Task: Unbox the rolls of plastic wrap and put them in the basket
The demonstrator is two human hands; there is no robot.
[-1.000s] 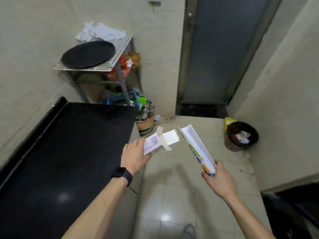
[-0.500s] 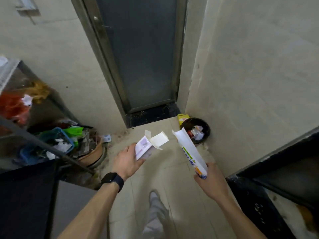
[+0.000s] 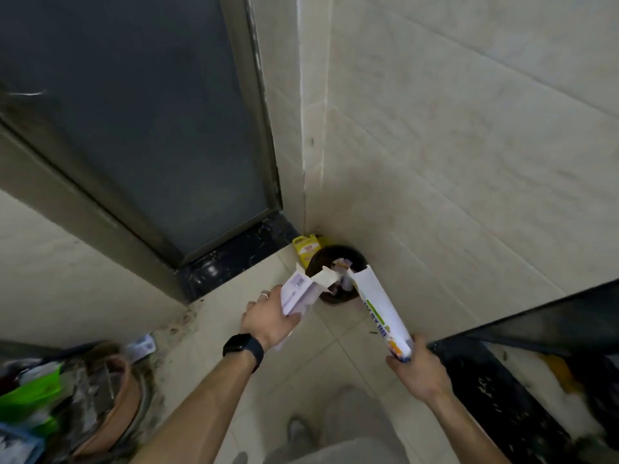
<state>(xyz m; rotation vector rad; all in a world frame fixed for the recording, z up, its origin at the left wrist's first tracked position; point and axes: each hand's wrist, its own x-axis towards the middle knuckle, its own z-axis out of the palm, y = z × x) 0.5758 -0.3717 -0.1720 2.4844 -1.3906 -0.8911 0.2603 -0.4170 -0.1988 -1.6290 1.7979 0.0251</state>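
My left hand grips a white and purple cardboard box with its end flaps open. My right hand holds the lower end of a long white box with green and blue print, its open top tilted up and left. Both boxes point toward a dark round waste bin in the floor corner, their open ends right in front of it. No roll of plastic wrap shows and no basket is in view.
A yellow container stands behind the bin. A dark door with a black threshold is at the left. A black counter edge runs at the right. Clutter and a brown bowl sit at the lower left. My shoe is on the floor tiles.
The view has swung right and moved closer to the corner. Both hands have carried the open boxes up to the waste bin. The black table at the left has left the view.
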